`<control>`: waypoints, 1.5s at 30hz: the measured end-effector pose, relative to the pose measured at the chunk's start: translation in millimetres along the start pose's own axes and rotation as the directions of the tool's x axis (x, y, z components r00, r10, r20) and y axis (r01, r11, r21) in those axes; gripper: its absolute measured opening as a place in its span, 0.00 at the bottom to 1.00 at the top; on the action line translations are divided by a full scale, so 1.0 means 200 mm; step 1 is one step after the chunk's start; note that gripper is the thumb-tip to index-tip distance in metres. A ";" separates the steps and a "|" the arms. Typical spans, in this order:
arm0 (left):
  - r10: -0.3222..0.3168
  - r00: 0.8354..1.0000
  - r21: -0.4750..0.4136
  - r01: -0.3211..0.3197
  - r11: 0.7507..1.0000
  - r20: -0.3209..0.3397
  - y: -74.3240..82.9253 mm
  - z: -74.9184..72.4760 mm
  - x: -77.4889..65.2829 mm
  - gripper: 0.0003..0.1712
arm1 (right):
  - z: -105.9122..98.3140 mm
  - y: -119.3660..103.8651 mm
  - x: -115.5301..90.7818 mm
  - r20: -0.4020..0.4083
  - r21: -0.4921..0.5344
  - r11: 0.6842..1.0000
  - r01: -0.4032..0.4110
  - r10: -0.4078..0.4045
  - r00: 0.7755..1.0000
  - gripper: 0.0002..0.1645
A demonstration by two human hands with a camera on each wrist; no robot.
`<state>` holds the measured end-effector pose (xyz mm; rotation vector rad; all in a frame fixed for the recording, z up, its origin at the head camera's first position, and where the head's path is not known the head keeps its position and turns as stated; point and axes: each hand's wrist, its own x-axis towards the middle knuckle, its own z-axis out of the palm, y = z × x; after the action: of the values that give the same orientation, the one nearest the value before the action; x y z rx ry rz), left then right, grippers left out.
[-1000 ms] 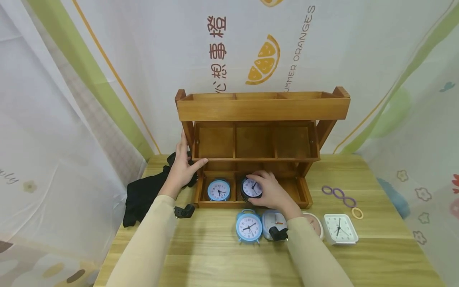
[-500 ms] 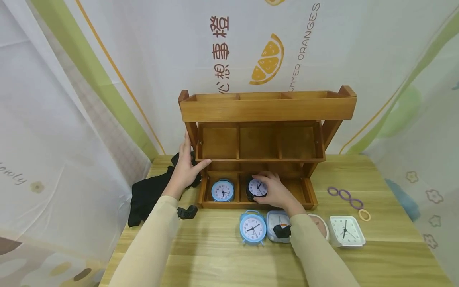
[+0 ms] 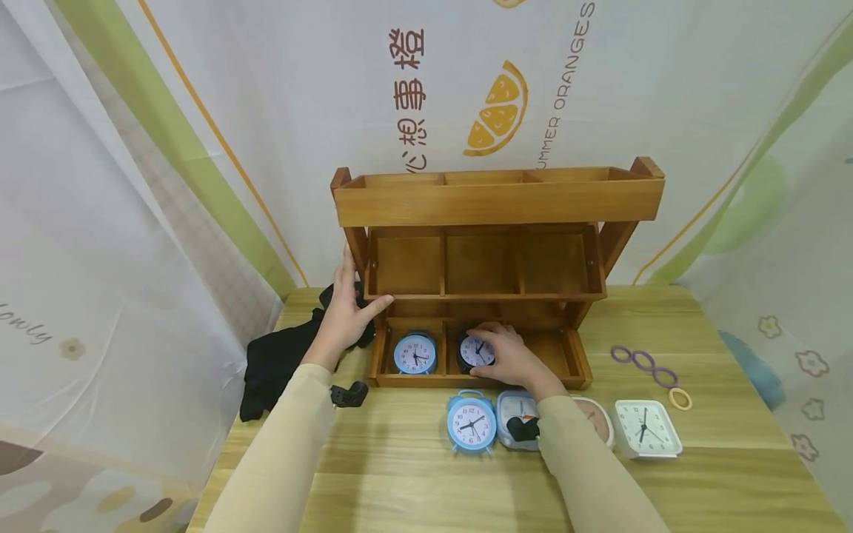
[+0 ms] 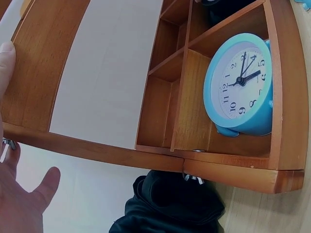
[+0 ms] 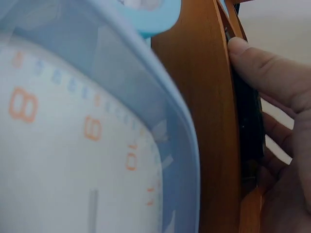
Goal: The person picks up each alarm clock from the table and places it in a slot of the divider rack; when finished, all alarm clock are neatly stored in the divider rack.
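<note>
A tiered wooden shelf (image 3: pixel 496 207) stands at the back of the table. Against its left upright rests my left hand (image 3: pixel 341 320), thumb spread toward the front and fingers extended up the side. My right hand (image 3: pixel 518 361) holds a black round alarm clock (image 3: pixel 476 352) by its edge, thumb low and fingers over the top, in the bottom tier's middle compartment. In the right wrist view, the black clock's body (image 5: pixel 249 121) shows between thumb and fingers behind the wooden front. A light blue round alarm clock (image 3: pixel 415 354) sits in the compartment to the left.
Before the shelf stand a blue twin-bell alarm clock (image 3: pixel 472 424), a grey-blue clock (image 3: pixel 516 409), a round pinkish clock (image 3: pixel 600 418) partly behind my sleeve, and a white square clock (image 3: pixel 646 429). Purple rings (image 3: pixel 643 360) and a yellow ring (image 3: pixel 680 399) lie right; black cloth (image 3: pixel 273 370) left.
The head view has shifted slightly, so the scene appears a little farther right. Both hands keep their places, the right still on the black alarm clock in the middle compartment.
</note>
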<state>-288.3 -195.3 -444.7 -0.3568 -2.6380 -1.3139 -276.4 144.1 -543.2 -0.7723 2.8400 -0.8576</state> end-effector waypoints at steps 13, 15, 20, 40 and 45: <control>-0.001 1.000 -0.009 0.001 1.000 -0.006 0.00 0.00 0.00 0.67 | -0.01 -0.02 -0.02 0.059 -0.029 0.999 -0.022 0.024 0.998 0.32; -0.005 1.000 -0.017 0.005 1.000 0.002 0.00 0.00 0.00 0.67 | -0.01 -0.02 -0.03 0.053 -0.026 1.000 -0.017 0.019 0.998 0.32; -0.016 1.000 -0.015 0.016 1.000 0.005 0.00 -0.01 0.01 0.67 | -0.04 -0.04 -0.06 0.023 0.031 0.999 -0.011 0.011 1.000 0.33; -0.027 0.999 -0.013 0.027 1.000 0.018 0.00 0.00 -0.01 0.66 | 0.11 -0.31 -0.44 -0.070 -0.139 0.988 0.062 -0.072 0.995 0.49; -0.022 1.000 -0.024 0.022 0.999 0.018 0.01 0.00 -0.01 0.67 | 0.18 -0.33 -0.50 -0.049 -0.191 0.981 0.030 -0.040 0.998 0.50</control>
<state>-286.3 -194.7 -444.1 -0.3458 -2.6501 -1.3565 -153.4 127.7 -544.7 -0.8348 2.9962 -0.6257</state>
